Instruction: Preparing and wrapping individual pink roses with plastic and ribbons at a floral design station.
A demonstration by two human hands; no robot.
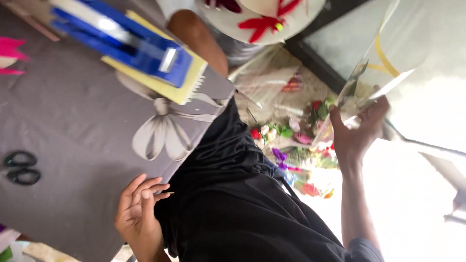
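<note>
Cellophane (383, 58), a clear sheet with a yellow ribbon stripe across it, sits pinched in my right hand (357, 128), fingers curled round its lower edge and thumb pressed against it, lifted well away from the tabletop (73, 145) and out over a heap of artificial flowers (301, 140) in red, pink, purple and green. That heap lies just off the tabletop's corner, past my black clothing (233, 194). My left hand (138, 211) rests at the near edge of the tabletop, fingers loosely bent and a little spread, holding nothing, its fingertips touching the grey cloth that covers the top. The cloth carries a pale flower print (162, 133) close to the corner. On the far part of the tabletop a blue tool with a metal clip (131, 43) lies on a yellow pad (160, 85). Black scissors (20, 167) lie shut on the cloth, well apart from my left hand. Beyond the tabletop's far corner another person's arm (199, 39) shows beside a white hat with red trim (262, 17).
</note>
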